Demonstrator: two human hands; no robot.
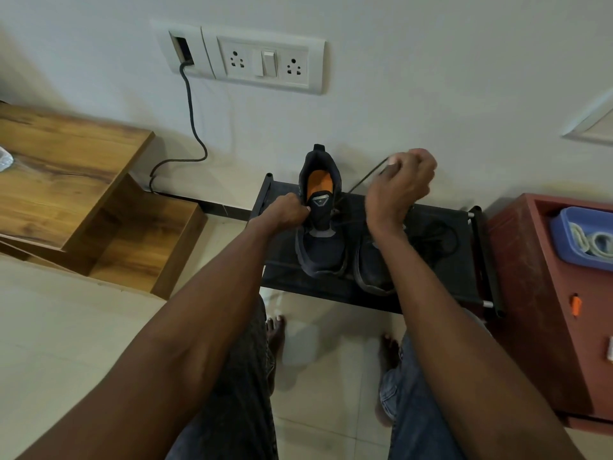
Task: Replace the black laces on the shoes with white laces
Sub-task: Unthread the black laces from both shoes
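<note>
Pinching the thin black lace, the right hand draws it taut, up and right from the dark knit shoe on the black rack. Nearer the shoe, the left hand grips its collar. Coiled white laces wait in a blue tray, far right.
</note>
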